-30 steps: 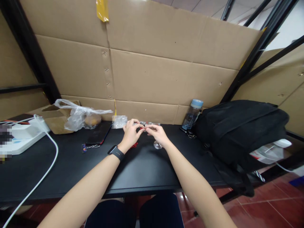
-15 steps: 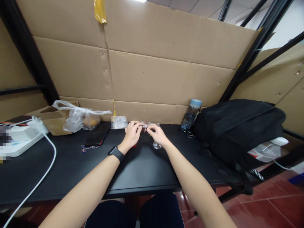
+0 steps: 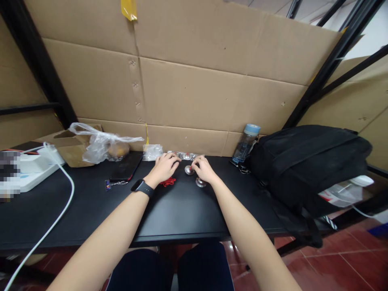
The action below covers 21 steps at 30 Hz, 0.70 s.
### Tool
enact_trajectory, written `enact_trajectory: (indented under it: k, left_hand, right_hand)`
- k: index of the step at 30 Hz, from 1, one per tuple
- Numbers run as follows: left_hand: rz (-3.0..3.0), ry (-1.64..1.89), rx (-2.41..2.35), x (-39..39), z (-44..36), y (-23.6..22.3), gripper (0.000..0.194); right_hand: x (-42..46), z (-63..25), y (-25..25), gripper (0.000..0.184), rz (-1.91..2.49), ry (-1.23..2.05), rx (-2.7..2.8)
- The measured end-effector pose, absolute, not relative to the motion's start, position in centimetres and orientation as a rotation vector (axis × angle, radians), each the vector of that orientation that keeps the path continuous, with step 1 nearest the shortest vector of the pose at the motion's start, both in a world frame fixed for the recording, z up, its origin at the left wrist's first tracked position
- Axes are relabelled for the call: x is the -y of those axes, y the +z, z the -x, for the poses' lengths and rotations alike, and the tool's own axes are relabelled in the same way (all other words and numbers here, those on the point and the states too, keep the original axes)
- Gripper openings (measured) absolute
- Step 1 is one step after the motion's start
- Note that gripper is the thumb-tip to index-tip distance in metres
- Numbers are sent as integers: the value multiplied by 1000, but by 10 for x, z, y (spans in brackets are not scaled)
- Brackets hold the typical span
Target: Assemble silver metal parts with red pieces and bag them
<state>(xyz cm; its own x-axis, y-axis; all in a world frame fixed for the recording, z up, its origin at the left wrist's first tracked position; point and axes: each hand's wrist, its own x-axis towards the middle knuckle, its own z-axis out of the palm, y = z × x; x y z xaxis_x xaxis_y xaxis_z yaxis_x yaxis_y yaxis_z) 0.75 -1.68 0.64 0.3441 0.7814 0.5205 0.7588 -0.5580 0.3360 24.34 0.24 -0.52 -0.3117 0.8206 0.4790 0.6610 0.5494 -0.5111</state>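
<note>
My right hand (image 3: 204,169) pinches a shiny silver disc (image 3: 188,170) by a bit of red at its middle. Just below that hand a second silver disc (image 3: 200,182) rests on the black table. My left hand (image 3: 165,166), with a dark watch on its wrist, hovers left of the held disc, fingers apart and holding nothing. Partly under it lies a small heap of red cord (image 3: 168,182). Behind both hands, silver pieces with red spots sit in clear packaging (image 3: 186,156) along the cardboard wall.
A crumpled clear packet (image 3: 152,152), a phone (image 3: 125,167) with a keychain, and a plastic bag (image 3: 104,147) by a cardboard box (image 3: 74,151) are at left. Further left is a white power strip (image 3: 33,178). A water bottle (image 3: 246,143) and black backpack (image 3: 309,165) stand right.
The hands, earlier close together at the fingertips, have moved apart. The left has drawn back leftward and opened. A silver disc now shows under my right fingers, and more red cord is visible.
</note>
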Motion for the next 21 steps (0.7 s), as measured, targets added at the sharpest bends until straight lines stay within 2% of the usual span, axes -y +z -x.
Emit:
enact_trajectory:
  k: [6, 8, 11, 13, 15, 21]
  left_hand:
    - [-2641, 665, -1315, 14, 20, 12, 14]
    - [-2626, 620, -1280, 15, 20, 11, 12]
    - [-2616, 628, -1274, 15, 16, 7, 9]
    - [-2615, 647, -1283, 15, 12, 5, 8]
    - [-2608, 666, -1278, 15, 9, 3, 9]
    - [-2596, 737, -1226, 17, 5, 6, 11]
  right_hand:
    - [-3, -257, 1, 10, 1306, 256, 2158]
    - [1, -267, 10, 21, 1370, 329, 2189]
    - [8, -283, 22, 51, 1501, 577, 2323]
    - [11, -292, 27, 60, 1526, 749, 2425]
    - [13, -296, 30, 59, 1515, 843, 2471]
    - [14, -295, 33, 46, 1512, 839, 2430]
